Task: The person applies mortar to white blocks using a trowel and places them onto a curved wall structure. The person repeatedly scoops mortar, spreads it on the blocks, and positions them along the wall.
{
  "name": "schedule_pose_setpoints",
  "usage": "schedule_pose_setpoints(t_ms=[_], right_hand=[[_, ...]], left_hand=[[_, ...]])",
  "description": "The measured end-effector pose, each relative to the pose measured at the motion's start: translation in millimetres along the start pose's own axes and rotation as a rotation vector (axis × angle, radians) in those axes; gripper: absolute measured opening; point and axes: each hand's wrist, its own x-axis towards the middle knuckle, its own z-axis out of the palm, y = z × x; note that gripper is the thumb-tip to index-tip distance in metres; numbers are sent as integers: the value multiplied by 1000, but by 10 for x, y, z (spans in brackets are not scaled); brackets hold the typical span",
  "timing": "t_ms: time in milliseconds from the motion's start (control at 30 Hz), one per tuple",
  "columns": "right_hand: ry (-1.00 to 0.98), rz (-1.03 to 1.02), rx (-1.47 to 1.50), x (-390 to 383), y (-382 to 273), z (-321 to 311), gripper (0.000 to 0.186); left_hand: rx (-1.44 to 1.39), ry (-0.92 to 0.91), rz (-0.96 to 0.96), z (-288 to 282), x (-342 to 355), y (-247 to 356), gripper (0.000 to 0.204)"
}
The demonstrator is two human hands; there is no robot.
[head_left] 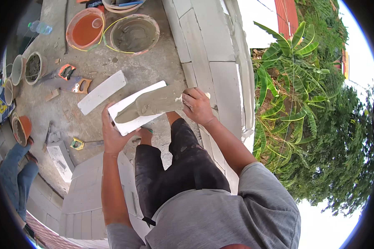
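Observation:
My left hand (115, 135) grips the near left end of a white lightweight block (128, 127), held up in front of my legs. Grey wet mortar (131, 111) lies along the block's upper face. In my right hand (198, 108) is the handle of a trowel (170, 98); its blade is coated in mortar and lies over the block's right part. Where blade ends and mortar begins is hard to make out. A second white block (102, 92) rests on the floor just left of the held one.
A block wall (222, 79) runs along my right, with plants beyond. Ahead stand a mortar bucket (153, 49) and an orange bucket (70, 35) of liquid. Handsaws (84, 86) lie on the floor at left. Another person's legs (12, 170) show at far left.

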Motion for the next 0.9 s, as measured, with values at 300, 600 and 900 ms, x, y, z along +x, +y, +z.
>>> schedule_pose_setpoints(t_ms=[300, 600, 900], right_hand=[[209, 44, -8, 23, 226, 261, 33], [272, 217, -82, -374, 363, 450, 32], [90, 600, 673, -288, -218, 13, 21]], left_hand=[[75, -31, 13, -136, 43, -44, 110], [42, -8, 18, -402, -135, -114, 115], [17, 0, -48, -686, -220, -250, 120]])
